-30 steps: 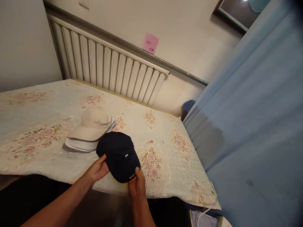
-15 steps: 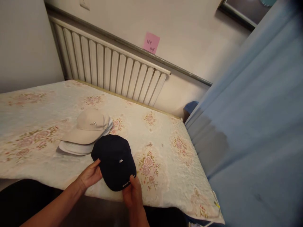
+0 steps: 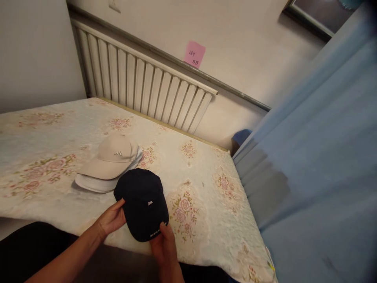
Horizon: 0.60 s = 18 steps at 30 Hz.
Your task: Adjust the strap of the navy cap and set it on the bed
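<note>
- Above the near edge of the floral bedspread (image 3: 212,236), the navy baseball cap (image 3: 143,200) sits between my two hands, crown up
- My left grip (image 3: 113,218) pinches its left side, thumb on top; my right grip (image 3: 165,243) pinches the front of the brim near its right corner, thumb over the lettering
- Its long axis runs from the crown, farther off, down to the brim, closer to me and slightly right; both hands are on it, so neither is nearer
- Just beyond it to the left, a beige baseball cap (image 3: 116,155) rests on a white cap (image 3: 97,184), brims pointing left; the navy crown overlaps this stack in view, and I cannot tell whether they touch
- Farther back is a radiator (image 3: 141,80); well to the right hangs a blue curtain (image 3: 309,157)
</note>
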{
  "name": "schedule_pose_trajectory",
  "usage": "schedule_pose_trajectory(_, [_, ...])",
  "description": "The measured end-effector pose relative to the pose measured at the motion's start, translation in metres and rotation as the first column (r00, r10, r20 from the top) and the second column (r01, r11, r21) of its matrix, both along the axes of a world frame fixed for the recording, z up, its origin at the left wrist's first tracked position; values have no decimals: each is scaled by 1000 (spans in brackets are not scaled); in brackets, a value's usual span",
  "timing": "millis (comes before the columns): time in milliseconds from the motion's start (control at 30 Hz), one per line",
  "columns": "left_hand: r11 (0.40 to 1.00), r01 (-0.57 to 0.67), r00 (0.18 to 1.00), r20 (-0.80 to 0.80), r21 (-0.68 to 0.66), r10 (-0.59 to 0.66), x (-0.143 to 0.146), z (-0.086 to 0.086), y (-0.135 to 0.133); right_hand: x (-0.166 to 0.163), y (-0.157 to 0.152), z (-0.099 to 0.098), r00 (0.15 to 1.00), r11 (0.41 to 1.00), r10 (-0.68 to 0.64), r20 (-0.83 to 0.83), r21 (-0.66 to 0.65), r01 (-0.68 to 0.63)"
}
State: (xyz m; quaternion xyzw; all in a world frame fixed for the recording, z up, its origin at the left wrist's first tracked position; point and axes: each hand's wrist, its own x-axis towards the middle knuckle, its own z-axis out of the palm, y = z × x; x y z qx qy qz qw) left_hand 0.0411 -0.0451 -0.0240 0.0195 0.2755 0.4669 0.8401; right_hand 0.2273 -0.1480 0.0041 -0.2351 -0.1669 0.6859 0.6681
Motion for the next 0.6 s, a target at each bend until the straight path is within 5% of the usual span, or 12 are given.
schedule_pose_trajectory(600, [995,53,998,-26,89,-51,-1,2,-2,-6,-3,-5,997,999,-50,61,-9,51])
